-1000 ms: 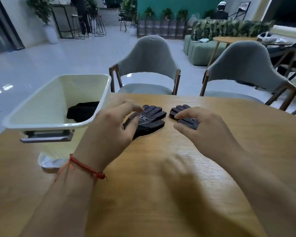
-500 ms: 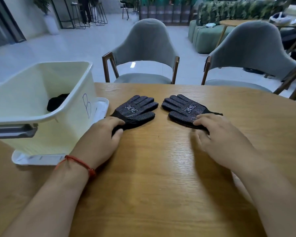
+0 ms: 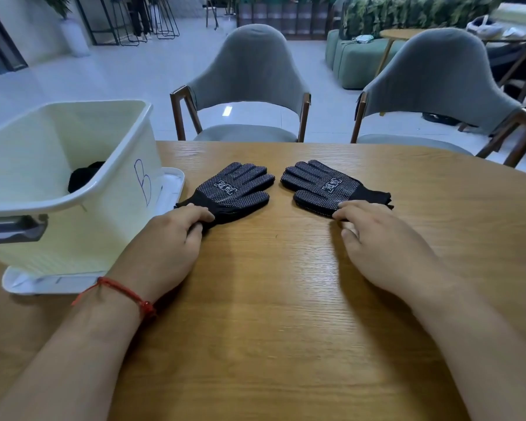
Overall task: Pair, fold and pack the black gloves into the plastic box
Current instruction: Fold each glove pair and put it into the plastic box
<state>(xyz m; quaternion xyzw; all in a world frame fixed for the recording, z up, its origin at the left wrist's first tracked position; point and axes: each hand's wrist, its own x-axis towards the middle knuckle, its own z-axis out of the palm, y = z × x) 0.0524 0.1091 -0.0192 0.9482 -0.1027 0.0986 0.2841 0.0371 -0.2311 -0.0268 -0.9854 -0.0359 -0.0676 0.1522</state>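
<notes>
Single head view, close above wooden table (image 3: 271, 299), facing forward and down

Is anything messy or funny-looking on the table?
Not really. The left glove and right glove lie flat, dots up, apart. The left hand pinches one cuff; the right hand touches the other glove. Only oddity: a blue scribble on the plastic box wall.

A wood-grain surface (image 3: 271, 299) in an open lounge.
Two grey shell chairs with dark wooden frames, one (image 3: 249, 71) near the middle and one (image 3: 438, 80) to the right, face its far edge. A white lid (image 3: 170, 189) lies flat at the left. Beyond, across pale glossy floor (image 3: 104, 74), stand a green sofa (image 3: 356, 62), a round side table (image 3: 407, 33) and black wire stools (image 3: 161, 16) (only their legs show).
</notes>
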